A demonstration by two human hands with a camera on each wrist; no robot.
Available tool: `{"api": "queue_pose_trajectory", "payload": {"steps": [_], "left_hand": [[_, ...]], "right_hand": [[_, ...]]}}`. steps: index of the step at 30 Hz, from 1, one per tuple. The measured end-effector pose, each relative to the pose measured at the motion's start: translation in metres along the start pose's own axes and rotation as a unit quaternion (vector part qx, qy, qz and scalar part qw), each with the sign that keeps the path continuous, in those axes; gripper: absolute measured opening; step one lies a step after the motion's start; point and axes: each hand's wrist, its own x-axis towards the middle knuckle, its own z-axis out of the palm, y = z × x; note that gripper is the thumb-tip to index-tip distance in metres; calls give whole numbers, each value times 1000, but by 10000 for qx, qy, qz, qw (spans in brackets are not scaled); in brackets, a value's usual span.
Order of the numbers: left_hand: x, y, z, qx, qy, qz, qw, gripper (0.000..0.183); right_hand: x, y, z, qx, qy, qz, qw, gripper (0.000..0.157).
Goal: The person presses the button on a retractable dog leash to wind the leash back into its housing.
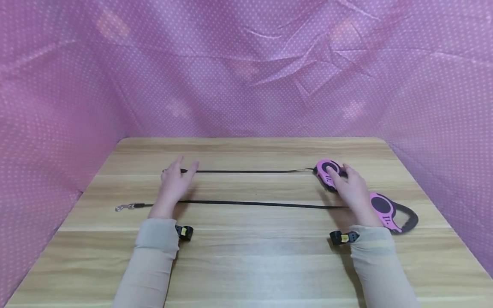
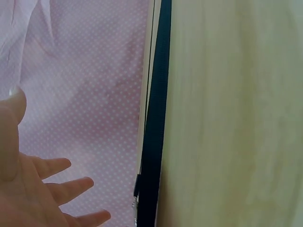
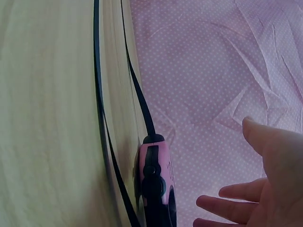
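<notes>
Two pink and black retractable dog leashes lie across the table, straps drawn out leftward. Over the far leash's pink casing [image 1: 320, 166] hovers my right hand [image 1: 352, 192]; in the right wrist view its fingers are spread, with a gap to the casing [image 3: 164, 165]. At the other end of the far strap [image 1: 246, 171], my left hand [image 1: 171, 184] is held with thumb and fingers apart, partly hiding the strap's end. The near leash's casing [image 1: 382, 205] rests by my right wrist. Its strap [image 1: 254, 203] passes under my left wrist to a metal clip [image 1: 125, 207].
The wooden table [image 1: 254, 265] reaches to a pink dotted cloth [image 1: 246, 94] at the back and sides. Each sleeve carries a black wrist device, one on the left [image 1: 185, 232] and one on the right [image 1: 340, 238].
</notes>
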Motion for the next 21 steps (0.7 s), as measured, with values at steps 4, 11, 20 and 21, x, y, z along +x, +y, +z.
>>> {"api": "queue_pose_trajectory", "payload": {"steps": [4,11,20,21], "left_hand": [[4,-6,-5,-610,-227,-173,9977,93],[2,-12,-13,-1689,-560,-795,9808,104],[7,-22,-18,-2442,-348,-566,9675,91],[7,-23,-19,-2571,-344,-581,9640,90]], "right_hand": [[1,3,-1,-2,90,24,10000,90],[2,6,-2,54,79,69,9999,90],[2,10,-1,-6,-59,233,9997,93],[2,10,-1,-22,-83,247,9997,93]]}}
